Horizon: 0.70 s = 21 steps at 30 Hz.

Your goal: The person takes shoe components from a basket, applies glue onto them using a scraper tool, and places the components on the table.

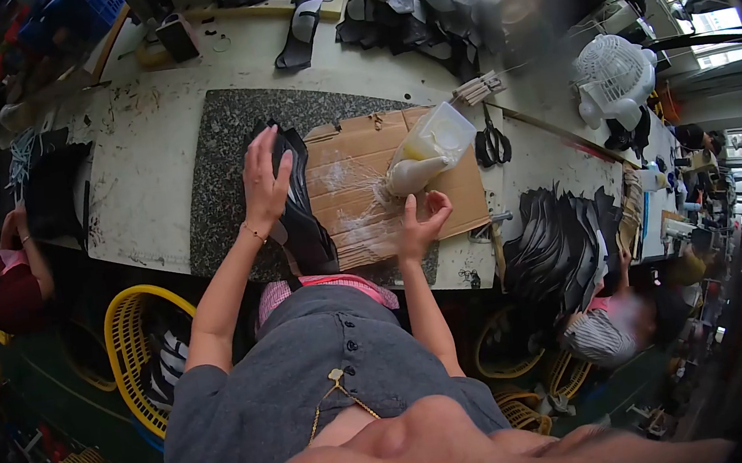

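Observation:
My left hand rests at the edge of a stack of black cut pieces, its fingers stretched out and apart. The pieces lie along the left side of a cardboard sheet smeared with white residue. Over the lower right of that cardboard is my right hand, thumb and fingers curved with a gap and nothing visible between them. Just beyond its fingertips lies a whitish cone-shaped object, against a translucent plastic tub with something pale yellow in it.
A speckled stone slab lies under the cardboard. Black scissors are to the right, near a white fan. Black pieces are heaped at the back and right. A yellow basket stands below left. People sit at both sides.

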Each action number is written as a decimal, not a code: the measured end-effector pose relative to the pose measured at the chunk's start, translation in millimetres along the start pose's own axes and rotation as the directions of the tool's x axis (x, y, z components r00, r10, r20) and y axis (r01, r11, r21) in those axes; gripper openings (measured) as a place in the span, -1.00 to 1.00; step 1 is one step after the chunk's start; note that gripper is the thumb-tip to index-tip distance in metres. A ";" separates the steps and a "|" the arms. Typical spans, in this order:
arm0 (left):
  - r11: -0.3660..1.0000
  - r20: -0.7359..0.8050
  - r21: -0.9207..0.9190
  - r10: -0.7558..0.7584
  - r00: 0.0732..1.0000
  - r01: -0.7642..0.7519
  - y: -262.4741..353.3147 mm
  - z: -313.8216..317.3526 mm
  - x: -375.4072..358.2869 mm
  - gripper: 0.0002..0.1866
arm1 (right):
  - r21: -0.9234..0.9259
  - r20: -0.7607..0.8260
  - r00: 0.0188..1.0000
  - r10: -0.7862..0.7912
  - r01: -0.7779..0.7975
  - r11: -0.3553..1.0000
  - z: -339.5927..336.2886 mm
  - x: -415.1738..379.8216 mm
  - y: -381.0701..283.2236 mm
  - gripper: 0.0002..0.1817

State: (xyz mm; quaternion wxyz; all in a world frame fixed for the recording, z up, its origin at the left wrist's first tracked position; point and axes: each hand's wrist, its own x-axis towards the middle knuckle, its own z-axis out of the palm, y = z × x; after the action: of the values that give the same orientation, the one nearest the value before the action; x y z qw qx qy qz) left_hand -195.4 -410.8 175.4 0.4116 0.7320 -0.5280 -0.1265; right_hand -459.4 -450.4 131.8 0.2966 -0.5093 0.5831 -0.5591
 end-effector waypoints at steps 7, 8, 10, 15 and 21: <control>0.709 0.441 -0.437 0.705 0.555 -0.554 102.1 169.3 115.4 -0.66 | 0.216 0.276 0.960 0.055 -0.118 0.969 25.5 73.2 21.2 -0.85; 0.690 0.475 -0.396 0.718 0.508 -0.606 111.0 191.1 120.2 -0.68 | 0.162 0.304 0.948 0.091 -0.145 0.976 27.8 79.2 35.4 -0.87; 0.677 0.570 -0.320 0.697 0.436 -0.663 117.4 229.9 127.3 -0.70 | 0.247 0.252 0.965 0.074 -0.138 0.959 39.3 85.9 45.6 -0.77; 0.616 0.478 -0.211 0.742 0.470 -0.759 103.1 249.4 126.2 -0.74 | 0.433 -0.011 0.995 0.102 -0.087 0.897 32.9 71.2 24.2 -0.74; 0.663 0.482 -0.237 0.715 0.506 -0.710 104.0 251.7 122.5 -0.72 | 0.675 -0.199 0.956 0.216 -0.026 0.737 7.1 80.3 -22.2 -0.73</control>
State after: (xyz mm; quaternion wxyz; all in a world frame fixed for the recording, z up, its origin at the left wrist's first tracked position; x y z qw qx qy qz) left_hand -370.7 -647.1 124.2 0.2647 0.3811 -0.8734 -0.1478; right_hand -471.5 -524.0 169.5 0.4142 -0.2514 0.4115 -0.7719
